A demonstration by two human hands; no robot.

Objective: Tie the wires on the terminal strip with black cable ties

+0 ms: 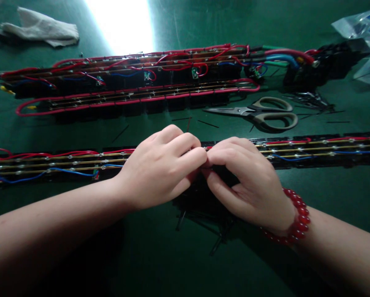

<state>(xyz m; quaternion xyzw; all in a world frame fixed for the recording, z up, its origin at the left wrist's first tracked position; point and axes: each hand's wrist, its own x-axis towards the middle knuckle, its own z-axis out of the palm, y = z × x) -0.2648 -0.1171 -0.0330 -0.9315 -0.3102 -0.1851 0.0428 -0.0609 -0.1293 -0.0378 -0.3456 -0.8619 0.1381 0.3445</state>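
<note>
A long black strip [321, 153] with brass-coloured rods, red wires and blue wires runs across the table under both hands. My left hand [165, 165] is closed over its middle, the fingers bent into a pinch. Right beside it, my right hand [247, 177], with a red bead bracelet [302, 214] at the wrist, pinches thumb against forefinger. The fingertips of both hands meet over the strip, and what lies between them is hidden. Below the hands, partly covered, is a pile of thin black strips [216, 231] that look like cable ties.
Behind the hands lie scissors [273, 113] and several loose black pieces [311, 101]. Farther back are two wired assemblies, one with a long red wire loop [135, 100], the other with thick cables [286, 57]. A white cloth [45, 29] and a plastic bag [362, 29] sit at the back.
</note>
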